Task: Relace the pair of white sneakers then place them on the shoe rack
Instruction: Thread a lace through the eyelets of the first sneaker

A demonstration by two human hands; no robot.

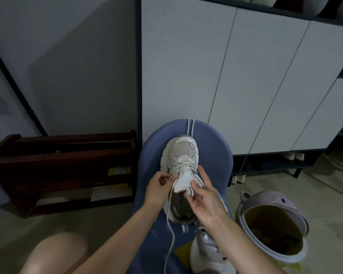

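Observation:
A white sneaker (181, 155) lies on a blue chair seat (212, 147), toe pointing away from me, laced partway up. My left hand (157, 189) pinches a lace (169, 218) at the shoe's left eyelets; the lace hangs down toward me. My right hand (204, 196) pinches the shoe's tongue and right collar between thumb and fingers, with the index finger sticking up. The second white sneaker (208, 254) lies near me on the seat, partly under my right forearm. A separate lace (191, 127) is draped over the seat's far edge. The dark wooden shoe rack (63, 155) stands to the left.
A white cabinet (246, 76) with tall doors stands behind the chair, shoes under it. A pale round bin (273, 226) with an open lid sits on the floor at the right. My bare knee (55, 254) shows at the lower left.

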